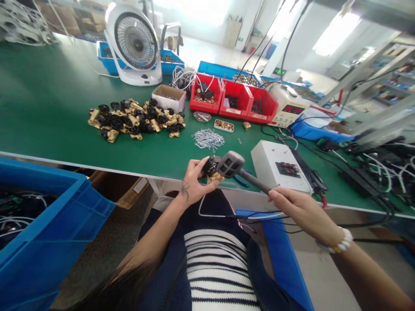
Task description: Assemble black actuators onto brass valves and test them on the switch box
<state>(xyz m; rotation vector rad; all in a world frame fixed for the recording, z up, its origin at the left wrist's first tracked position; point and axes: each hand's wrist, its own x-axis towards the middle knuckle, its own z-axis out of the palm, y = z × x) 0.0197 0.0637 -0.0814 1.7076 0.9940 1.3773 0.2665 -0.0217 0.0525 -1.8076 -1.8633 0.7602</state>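
Note:
My left hand point(193, 186) is closed around a brass fitting point(215, 177) with a black part point(210, 166) on it, at the front edge of the green bench. A white cable hangs just below this piece. My right hand point(296, 210) grips the handle of a dark grey mallet point(231, 164). The mallet's head, with square recesses in its side, is right beside the fitting and covers part of it; whether they touch I cannot tell. Behind them lies a heap of small metal pins point(208, 138). Blue-handled pliers point(241, 181) lie partly hidden beneath the mallet.
A pile of brass fittings with black caps point(136, 119) lies left on the bench. Red bins point(235, 113), a small carton point(169, 103) and a white fan point(134, 47) stand behind. At right is a grey box point(264, 162) among cables. A blue crate point(81, 207) is at lower left.

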